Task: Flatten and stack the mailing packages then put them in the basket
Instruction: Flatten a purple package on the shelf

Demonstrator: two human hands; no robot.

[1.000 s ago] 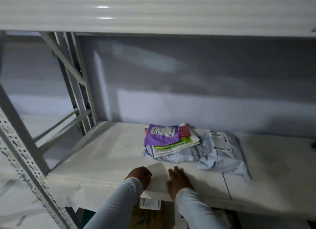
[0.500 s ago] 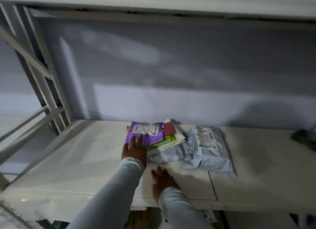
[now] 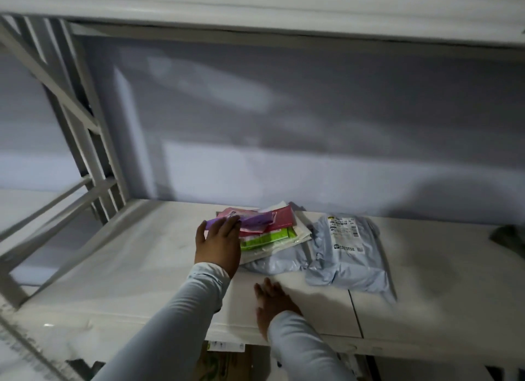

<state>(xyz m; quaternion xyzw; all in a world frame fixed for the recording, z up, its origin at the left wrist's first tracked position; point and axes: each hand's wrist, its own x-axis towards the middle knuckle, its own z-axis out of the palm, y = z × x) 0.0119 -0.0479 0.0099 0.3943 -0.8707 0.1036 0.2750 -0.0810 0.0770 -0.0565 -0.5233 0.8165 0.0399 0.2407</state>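
The shelf [image 3: 119, 272] was a smooth, glossy white board set in a pale metal frame [image 3: 85, 142], with a seam running across its near right part. On it lay a small stack of mailing packages [image 3: 272, 235]: thin, flat, slick plastic pouches in pink, red, green and white, fanned unevenly over a larger crumpled grey poly bag. Beside the stack, touching its right edge, a second grey package [image 3: 349, 255] lay wrinkled and puffy, a white printed label on its upper face. The purple package [image 3: 252, 221], a limp, shiny pouch, sat at the top of the stack, its left end lifted off the others.

The left hand [image 3: 218, 244] was at the stack's left side, fingers [image 3: 227, 224] curled over the purple package's left end with the thumb spread out to the side; whether the thumb touched it from below could not be told. The right hand [image 3: 274, 299] lay flat on the shelf just in front of the stack, fingers straight and slightly spread, touching no package. Both arms wore light grey sleeves.
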